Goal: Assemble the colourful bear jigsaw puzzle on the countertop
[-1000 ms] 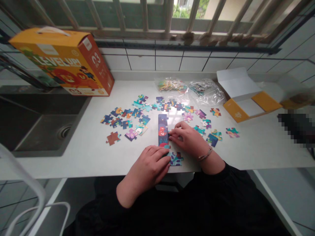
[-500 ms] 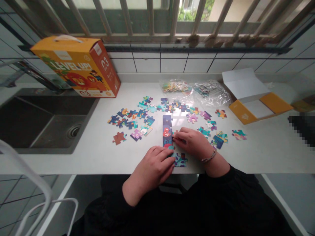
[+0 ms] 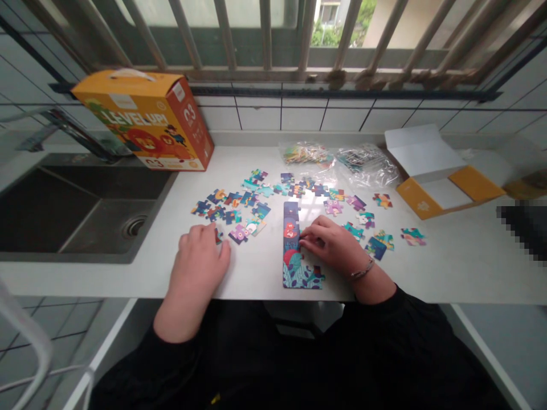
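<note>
A joined strip of jigsaw puzzle [image 3: 290,245] lies on the counter in front of me, tall at its left edge and wider along the bottom. My right hand [image 3: 331,245] is closed in a pinch against the strip's right side; what is between the fingertips is hidden. To the left, my left hand [image 3: 199,259] covers a brown puzzle piece [image 3: 219,234], with its fingers and thumb around it and only a small edge showing. Loose puzzle pieces [image 3: 233,199] lie above that hand. More pieces [image 3: 378,245] are scattered right of my right hand.
A sink [image 3: 147,250] is set into the counter at left, with an orange box [image 3: 158,125] behind it. Clear bags of pieces [image 3: 367,162] and an opened yellow box [image 3: 448,191] stand along the back right. A barred window is above.
My left hand has left the bottom of the strip and moved left onto the brown piece, uncovering the strip's lower part. My right hand stays almost in place.
</note>
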Tool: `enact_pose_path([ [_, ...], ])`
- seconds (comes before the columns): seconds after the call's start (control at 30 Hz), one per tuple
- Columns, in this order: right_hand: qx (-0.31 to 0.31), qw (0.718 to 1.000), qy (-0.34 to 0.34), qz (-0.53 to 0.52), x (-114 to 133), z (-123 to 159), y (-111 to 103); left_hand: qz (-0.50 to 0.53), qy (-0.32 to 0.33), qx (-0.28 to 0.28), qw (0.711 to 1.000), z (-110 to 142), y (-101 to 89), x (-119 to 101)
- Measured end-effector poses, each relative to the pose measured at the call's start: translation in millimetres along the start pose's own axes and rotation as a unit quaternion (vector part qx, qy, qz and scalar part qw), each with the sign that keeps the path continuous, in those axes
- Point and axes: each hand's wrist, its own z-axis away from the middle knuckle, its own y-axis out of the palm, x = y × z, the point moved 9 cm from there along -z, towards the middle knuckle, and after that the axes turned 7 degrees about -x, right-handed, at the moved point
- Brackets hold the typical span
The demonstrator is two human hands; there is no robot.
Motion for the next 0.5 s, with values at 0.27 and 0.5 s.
enact_pose_path([
  [0.27,-0.094,0.995,0.014,-0.029,-6.7,-1.4,-20.9,0.008,-0.050,0.097,0.994,-11.7,26.1,77.0],
  [0.5,-0.135,0.991,0.021,0.001,-11.0,-2.7,-31.6,0.115,-0.070,0.115,0.984,-22.1,33.0,87.6],
])
